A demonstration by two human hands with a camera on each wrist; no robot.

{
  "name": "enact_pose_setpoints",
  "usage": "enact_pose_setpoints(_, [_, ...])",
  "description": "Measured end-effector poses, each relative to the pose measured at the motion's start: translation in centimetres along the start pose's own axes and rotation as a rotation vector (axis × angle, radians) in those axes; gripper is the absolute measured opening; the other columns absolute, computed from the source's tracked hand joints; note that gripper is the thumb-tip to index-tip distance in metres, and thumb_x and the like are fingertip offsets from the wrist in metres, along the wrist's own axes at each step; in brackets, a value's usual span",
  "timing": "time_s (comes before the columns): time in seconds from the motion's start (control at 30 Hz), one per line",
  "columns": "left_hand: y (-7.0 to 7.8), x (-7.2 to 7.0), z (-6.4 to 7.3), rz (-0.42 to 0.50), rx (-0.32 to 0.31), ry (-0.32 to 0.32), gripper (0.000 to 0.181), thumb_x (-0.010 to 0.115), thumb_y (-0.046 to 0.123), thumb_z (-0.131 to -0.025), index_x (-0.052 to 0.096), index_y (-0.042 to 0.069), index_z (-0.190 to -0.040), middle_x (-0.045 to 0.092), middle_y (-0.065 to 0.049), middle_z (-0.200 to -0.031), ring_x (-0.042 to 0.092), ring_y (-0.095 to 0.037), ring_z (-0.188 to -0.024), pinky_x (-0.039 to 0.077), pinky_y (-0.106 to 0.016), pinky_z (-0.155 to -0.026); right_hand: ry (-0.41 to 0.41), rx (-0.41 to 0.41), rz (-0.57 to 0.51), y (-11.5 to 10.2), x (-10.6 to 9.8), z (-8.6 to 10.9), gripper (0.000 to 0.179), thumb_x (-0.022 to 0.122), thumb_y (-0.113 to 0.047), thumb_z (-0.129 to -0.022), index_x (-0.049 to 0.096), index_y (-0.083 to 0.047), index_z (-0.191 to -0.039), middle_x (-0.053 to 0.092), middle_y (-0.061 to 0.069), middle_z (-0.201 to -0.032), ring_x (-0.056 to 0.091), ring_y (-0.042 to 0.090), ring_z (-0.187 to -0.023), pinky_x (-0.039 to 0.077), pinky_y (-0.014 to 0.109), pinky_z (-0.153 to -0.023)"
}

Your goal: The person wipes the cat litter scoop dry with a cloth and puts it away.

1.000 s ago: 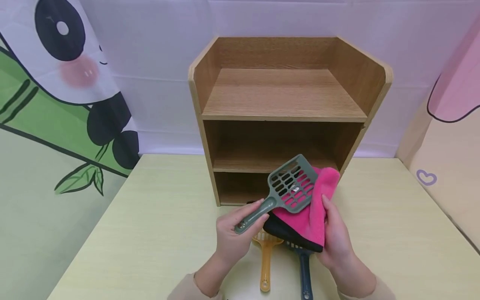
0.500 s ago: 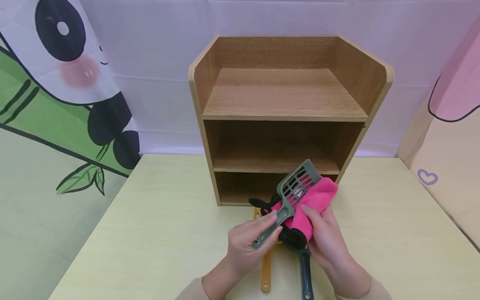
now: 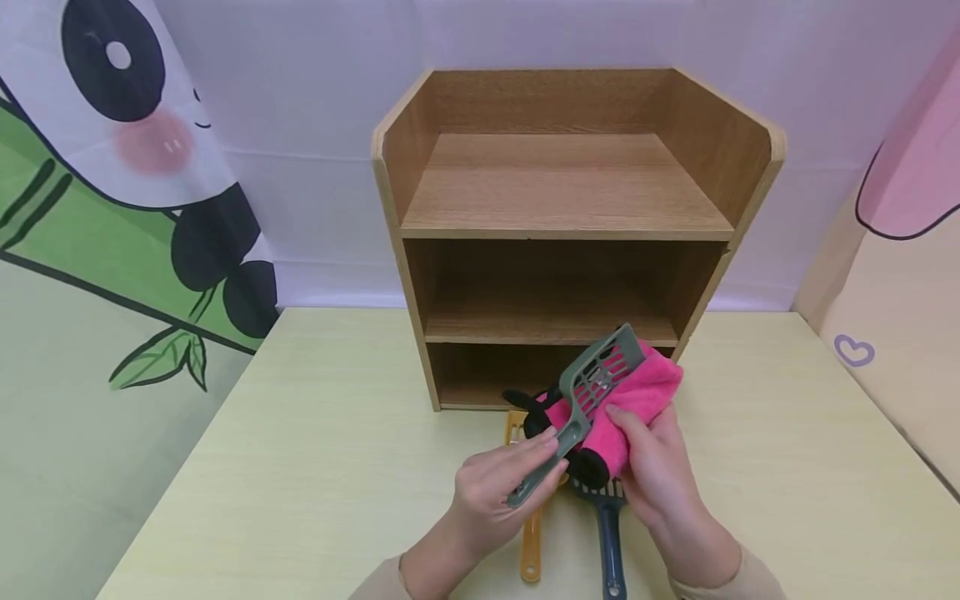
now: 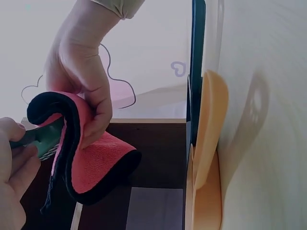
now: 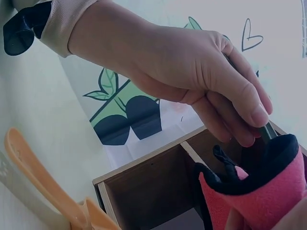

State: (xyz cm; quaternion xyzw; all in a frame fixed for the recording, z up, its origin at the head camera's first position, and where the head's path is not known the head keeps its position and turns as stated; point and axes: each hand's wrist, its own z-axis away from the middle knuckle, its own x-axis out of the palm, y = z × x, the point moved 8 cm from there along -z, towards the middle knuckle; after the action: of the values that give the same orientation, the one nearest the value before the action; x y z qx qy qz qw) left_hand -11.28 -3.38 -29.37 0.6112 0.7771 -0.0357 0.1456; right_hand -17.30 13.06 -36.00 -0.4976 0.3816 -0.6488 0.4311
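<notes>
So I'm reading this step as rubbing down the grey-green scoop (image 3: 576,427) with the pink cloth (image 3: 641,392), and that's my guess from how the two are sitting together. The left hand (image 3: 498,483) is pinching the handle, thumb on one side and fingers on the other, so that grip is closed with no slack I'm seeing. The right hand (image 3: 663,467) is gripping the cloth, thumb lying on top and the other fingers mostly hiding behind the fabric, and it's folding the cloth up against the slotted end.

If you're doing this yourself, I'd be keeping the handle hand steady and letting the cloth hand do the work, pressing the fabric into the slots and running it along the bars. I'd also be watching that pinch: a sideways push on the slotted end will probably be twisting the handle. And I'd be keeping the loose cloth bunched so it isn't dragging on the orange scoop (image 3: 532,542) or the navy scoop (image 3: 611,542) lying on the tabletop (image 3: 300,442) below.

As for where it's pointing: the scoop is hanging in the air in front of the shelf unit (image 3: 562,183). In the head view its long axis is running diagonally, handle end at lower left, slotted end pointing up and right, away from the person. The slotted face is showing at a slant; I'm not able to tell the exact tilt.
</notes>
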Motion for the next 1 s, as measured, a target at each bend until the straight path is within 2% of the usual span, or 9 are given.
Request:
enact_pose_setpoints(0.17, [0.2,0.2,-0.1,0.005,0.011,-0.011,0.024,0.065,0.013,-0.089,0.071,-0.010,-0.087,0.072,-0.021,-0.085,0.072,-0.025,-0.078,0.057,-0.020,-0.071,0.056,-0.038,-0.008,-0.4,-0.6,-0.4,0.058,0.046,-0.008,-0.098,0.012,-0.023,-0.144,0.030,0.001,-0.146,0.039,0.018,-0.133,0.049,0.025,-0.096])
enact_pose_setpoints(0.37, [-0.1,0.3,0.1,0.040,-0.052,-0.028,0.022,0.066,0.011,-0.088,0.070,-0.010,-0.091,0.072,-0.022,-0.088,0.072,-0.026,-0.080,0.056,-0.019,-0.074,0.105,-0.067,-0.021,-1.2,-1.6,-0.7,0.059,0.048,-0.010,-0.098,0.014,-0.027,-0.143,0.027,0.001,-0.148,0.035,0.019,-0.135,0.050,0.024,-0.095])
enact_pose_setpoints(0.53, [-0.7,-0.1,0.3,0.095,-0.102,0.018,0.019,0.069,0.007,-0.085,0.069,-0.011,-0.092,0.071,-0.024,-0.088,0.072,-0.027,-0.078,0.057,-0.020,-0.072,0.139,-0.093,-0.077,-1.7,-2.0,-0.4,0.057,0.049,-0.012,-0.098,0.017,-0.029,-0.141,0.027,0.000,-0.147,0.031,0.021,-0.136,0.052,0.025,-0.093])
enact_pose_setpoints(0.73, [-1.7,0.1,0.6,0.118,-0.161,0.056,0.021,0.069,0.008,-0.085,0.068,-0.011,-0.094,0.070,-0.026,-0.091,0.072,-0.029,-0.082,0.057,-0.022,-0.072,0.028,0.001,-0.181,-1.2,-1.0,-0.4,0.059,0.049,-0.025,-0.099,0.013,-0.033,-0.145,0.025,0.000,-0.149,0.031,0.020,-0.137,0.049,0.028,-0.098])
enact_pose_setpoints(0.9, [-1.9,0.6,0.7,0.108,-0.148,0.061,0.021,0.070,0.007,-0.084,0.068,-0.011,-0.094,0.070,-0.026,-0.092,0.071,-0.030,-0.083,0.058,-0.023,-0.074,-0.044,0.043,-0.198,-0.8,-0.2,-0.3,0.060,0.043,-0.023,-0.101,0.008,-0.034,-0.148,0.023,0.000,-0.151,0.032,0.022,-0.138,0.046,0.032,-0.102])
enact_pose_setpoints(1.0, [-1.9,0.9,0.6,0.071,-0.131,0.054,0.021,0.072,0.006,-0.082,0.069,-0.010,-0.094,0.070,-0.025,-0.092,0.072,-0.028,-0.085,0.057,-0.023,-0.075,-0.071,0.069,-0.212,-0.2,0.4,-0.3,0.061,0.040,-0.020,-0.102,0.005,-0.032,-0.150,0.021,0.000,-0.153,0.031,0.023,-0.139,0.046,0.032,-0.102])
